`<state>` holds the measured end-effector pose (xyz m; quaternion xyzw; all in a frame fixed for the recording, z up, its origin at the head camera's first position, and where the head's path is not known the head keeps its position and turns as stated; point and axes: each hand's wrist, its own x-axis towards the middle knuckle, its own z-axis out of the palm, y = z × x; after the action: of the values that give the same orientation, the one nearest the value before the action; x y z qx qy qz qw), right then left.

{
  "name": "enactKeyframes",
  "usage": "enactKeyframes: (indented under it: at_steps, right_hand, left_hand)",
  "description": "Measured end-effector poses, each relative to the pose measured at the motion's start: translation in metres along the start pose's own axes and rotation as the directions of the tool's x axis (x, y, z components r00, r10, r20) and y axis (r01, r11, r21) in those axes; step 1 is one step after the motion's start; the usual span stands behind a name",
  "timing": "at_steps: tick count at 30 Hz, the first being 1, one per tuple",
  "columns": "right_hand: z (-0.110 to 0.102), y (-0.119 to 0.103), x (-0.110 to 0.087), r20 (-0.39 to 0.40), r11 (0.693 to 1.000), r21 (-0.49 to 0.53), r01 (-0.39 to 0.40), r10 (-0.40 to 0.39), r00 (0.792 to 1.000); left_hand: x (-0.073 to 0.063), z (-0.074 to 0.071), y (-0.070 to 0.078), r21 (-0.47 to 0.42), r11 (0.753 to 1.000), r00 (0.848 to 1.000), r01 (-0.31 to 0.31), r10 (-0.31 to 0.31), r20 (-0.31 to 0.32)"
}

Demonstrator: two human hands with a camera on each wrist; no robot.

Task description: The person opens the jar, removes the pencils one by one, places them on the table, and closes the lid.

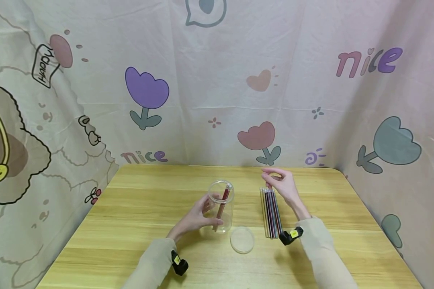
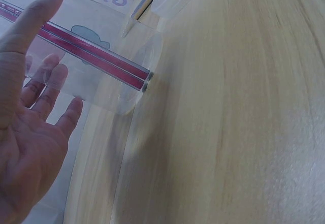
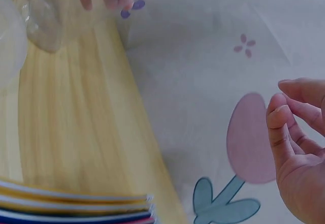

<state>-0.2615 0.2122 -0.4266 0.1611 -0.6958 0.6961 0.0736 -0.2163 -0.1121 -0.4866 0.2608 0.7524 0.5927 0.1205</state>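
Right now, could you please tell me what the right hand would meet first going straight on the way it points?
The right hand likely meets the printed cloth beyond the table first, though depth is unclear.

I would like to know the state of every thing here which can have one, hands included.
Jar: uncovered, roughly upright, partly filled.
Lid: off, flat on the table.
Two red pencils: inside the jar, leaning.
Other pencils: lying side by side on the table.
Left hand: holding the jar.
Right hand: fingers bent, no object visible in them.
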Motion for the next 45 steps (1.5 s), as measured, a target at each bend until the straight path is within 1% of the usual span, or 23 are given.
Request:
enactKeyframes:
  at_steps: [7, 12, 21, 26, 29, 35, 38, 45]
  right_hand:
    - [0.011, -0.016, -0.001, 0.05, 0.998, -0.004, 0.056, -0.056, 0.997]
    - [0.019, -0.025, -0.003, 0.098, 0.998, -0.015, 0.064, -0.063, 0.993]
    - [0.033, -0.038, -0.005, 0.181, 0.993, -0.088, 0.083, -0.066, 0.981]
    - [0.041, -0.045, -0.005, 0.241, 0.989, -0.103, 0.104, -0.077, 0.968]
    - [0.045, -0.046, -0.004, 0.274, 0.988, -0.094, 0.121, -0.091, 0.957]
    - [0.05, -0.049, -0.002, 0.325, 0.981, -0.11, 0.161, -0.118, 0.938]
    - [0.054, -0.051, -0.002, 0.339, 0.98, -0.125, 0.158, -0.107, 0.935]
    - [0.06, -0.055, -0.002, 0.361, 0.977, -0.172, 0.124, -0.054, 0.931]
  left_hand:
    - [0.0, 0.0, 0.0, 0.001, 1.0, 1.0, 0.013, -0.013, -0.002]
    - [0.0, 0.001, 0.001, -0.002, 1.0, 1.0, 0.004, -0.004, 0.0]
    - [0.0, 0.0, -0.001, 0.002, 1.0, 1.0, 0.011, -0.011, 0.0]
    - [0.0, 0.0, -0.001, 0.002, 1.0, 1.0, -0.004, 0.004, 0.0]
    - [0.0, 0.0, -0.001, 0.002, 1.0, 1.0, -0.01, 0.01, 0.001]
    - [0.001, 0.0, -0.001, 0.006, 1.0, 1.0, 0.007, -0.007, -0.002]
    - [0.001, 0.0, -0.001, 0.006, 1.0, 1.0, 0.003, -0.003, -0.002]
    - [0.001, 0.0, -0.001, 0.005, 1.0, 1.0, -0.003, 0.003, 0.001]
